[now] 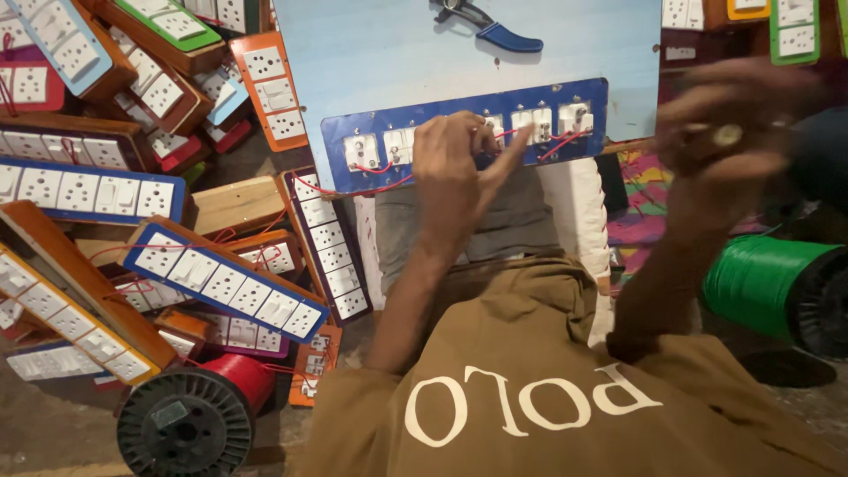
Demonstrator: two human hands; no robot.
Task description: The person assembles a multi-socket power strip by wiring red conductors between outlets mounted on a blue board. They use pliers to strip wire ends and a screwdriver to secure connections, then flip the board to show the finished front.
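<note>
A blue switch panel point(583, 150) lies face down on my lap, its white switch backs joined by red wires. My left hand point(455, 172) rests on the panel's middle, fingers pinching a red wire near a white switch back point(533, 124). My right hand point(724, 119) is raised to the right of the panel, blurred, fingers curled; I cannot tell whether anything is in them.
Many finished switchboards point(225, 283) in wooden boxes are piled on the left. A red wire spool point(199, 415) stands at lower left, a green wire spool point(768, 283) at right. Blue-handled pliers point(495, 31) lie on the pale blue board above the panel.
</note>
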